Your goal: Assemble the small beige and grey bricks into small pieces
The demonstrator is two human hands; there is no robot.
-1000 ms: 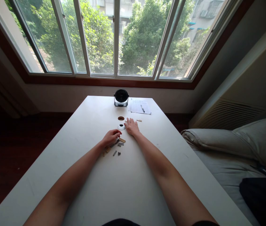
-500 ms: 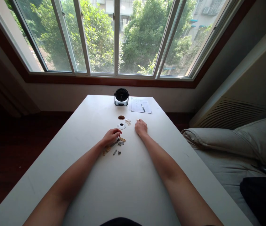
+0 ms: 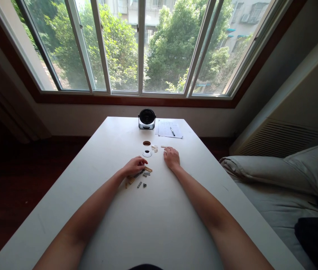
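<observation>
My left hand [image 3: 134, 166] hovers over or rests at the left side of a small pile of building-block pieces, its fingers curled together. Whatever it may hold is too small to make out. Beside its fingertips lies a tan perforated plate [image 3: 148, 169], with grey pieces [image 3: 146, 174] just below. Another tan piece [image 3: 131, 180] shows partly under the wrist. Nearer to me are a grey strip [image 3: 139, 185] and a small dark piece [image 3: 144, 185]. On the right, my right hand [image 3: 171, 157] lies on the table with fingers extended, fingertips beside a thin whitish strip [image 3: 164, 146].
Several small whitish pieces [image 3: 154, 148] lie between the hands, near a white ring-shaped cover [image 3: 147, 153] and a round table hole [image 3: 146, 143]. A black round device [image 3: 147, 117] stands at the far edge, beside papers [image 3: 166, 129] and a pen [image 3: 172, 131].
My right hand has drawn back slightly from the whitish strip, which now shows more fully. The left hand has hardly moved over the pile. The whole view has shifted a little.
</observation>
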